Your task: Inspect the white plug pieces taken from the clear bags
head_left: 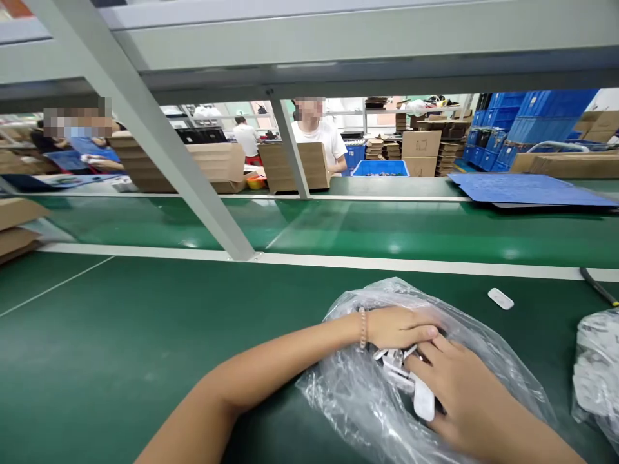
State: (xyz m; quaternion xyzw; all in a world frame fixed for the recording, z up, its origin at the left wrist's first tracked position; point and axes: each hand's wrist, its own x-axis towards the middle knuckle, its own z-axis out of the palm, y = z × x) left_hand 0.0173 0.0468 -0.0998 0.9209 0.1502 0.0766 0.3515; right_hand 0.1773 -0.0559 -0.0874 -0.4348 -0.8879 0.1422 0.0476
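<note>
A crumpled clear plastic bag (358,393) lies on the green work surface with its mouth spread, holding several small white plastic pieces (424,399). My left hand (401,327), with a beaded bracelet at the wrist, reaches over the far side of the pile. Its thumb and fingers look stretched out, though the fingertips are partly hidden. From the right, my right hand (464,380) bends its fingers around some of the pieces, with its thumb near the closest one. Thumb and fingers of the two hands meet or overlap above the pile.
One loose white piece (501,298) lies beyond the bag. At the right edge are another bag of white parts (597,367) and a dark-handled tool (597,287). A slanted metal post (193,187) rises ahead. Blue sheets (536,190) and cardboard boxes stand farther back, near co-workers.
</note>
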